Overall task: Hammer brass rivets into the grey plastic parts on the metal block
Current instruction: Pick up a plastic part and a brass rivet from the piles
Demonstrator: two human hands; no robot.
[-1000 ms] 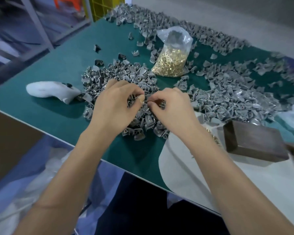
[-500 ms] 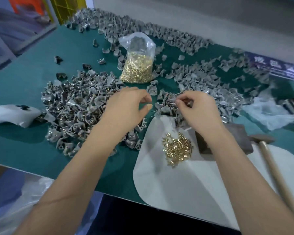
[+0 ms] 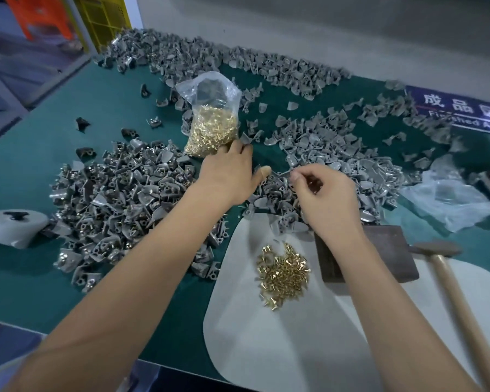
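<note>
Two hands work over the heaps of grey plastic parts [image 3: 119,199] on the green table [image 3: 40,154]: your left hand [image 3: 227,176] reaches forward, fingers loosely spread and thumb out, touching loose parts just beside the bag of rivets [image 3: 212,123], and whether it has hold of one you cannot tell; your right hand [image 3: 326,193] has its fingers curled, thumb and forefinger pinching something small that cannot be made out. Judged from this, the step in hand is picking a part, before any hammering. Loose brass rivets [image 3: 283,273] lie on the white mat [image 3: 294,349], near the metal block [image 3: 391,253]; the hammer [image 3: 447,267] lies untouched beside it. Your next move calls for seating a part on the block, setting a rivet in it, then taking up the hammer.
</note>
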